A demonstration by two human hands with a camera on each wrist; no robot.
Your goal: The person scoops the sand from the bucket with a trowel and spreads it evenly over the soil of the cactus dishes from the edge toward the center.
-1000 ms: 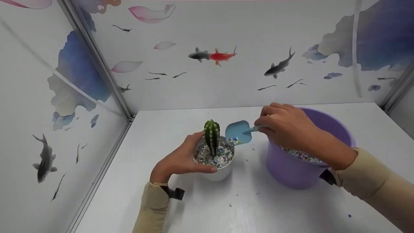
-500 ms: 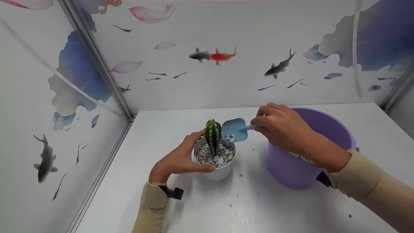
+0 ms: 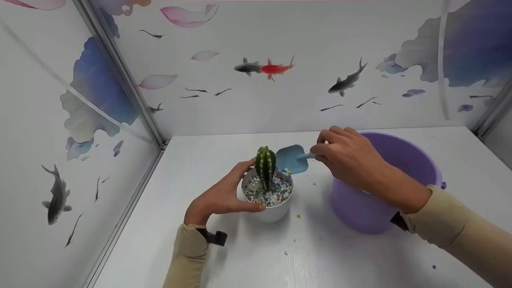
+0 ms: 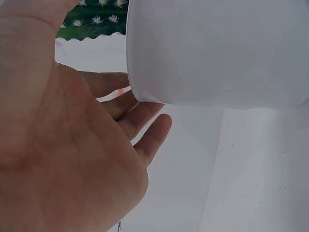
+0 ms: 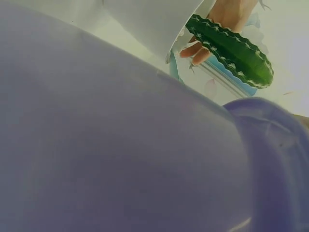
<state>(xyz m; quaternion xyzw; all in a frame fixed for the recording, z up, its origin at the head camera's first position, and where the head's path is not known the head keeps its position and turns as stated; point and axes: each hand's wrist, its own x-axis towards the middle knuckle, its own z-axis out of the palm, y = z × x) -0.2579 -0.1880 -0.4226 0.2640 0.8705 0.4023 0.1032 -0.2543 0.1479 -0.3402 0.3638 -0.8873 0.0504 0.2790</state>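
A green cactus (image 3: 265, 166) stands upright in a white pot (image 3: 273, 214), with multicoloured pebbles (image 3: 276, 195) around its base. My left hand (image 3: 224, 196) grips the pot from the left, thumb along the front of the rim and fingers behind. In the left wrist view, fingers (image 4: 145, 121) reach around the pot's side. My right hand (image 3: 348, 156) pinches the handle of a small light-blue shovel (image 3: 294, 158). The shovel's blade tilts down at the pot's right rim, a few pebbles (image 3: 285, 171) at its lower edge. In the right wrist view the right hand is hidden.
A purple bucket (image 3: 360, 214) stands beneath the right forearm and fills most of the right wrist view. Several stray pebbles, including a yellow one (image 3: 298, 216) and a dark blue one (image 3: 434, 267), lie on the white table (image 3: 344, 264). Printed walls (image 3: 280, 108) stand behind and left.
The shovel has shifted slightly left and up, and fewer pebbles show on its blade. A yellow pebble now lies on the table by the pot. The left hand keeps its grip.
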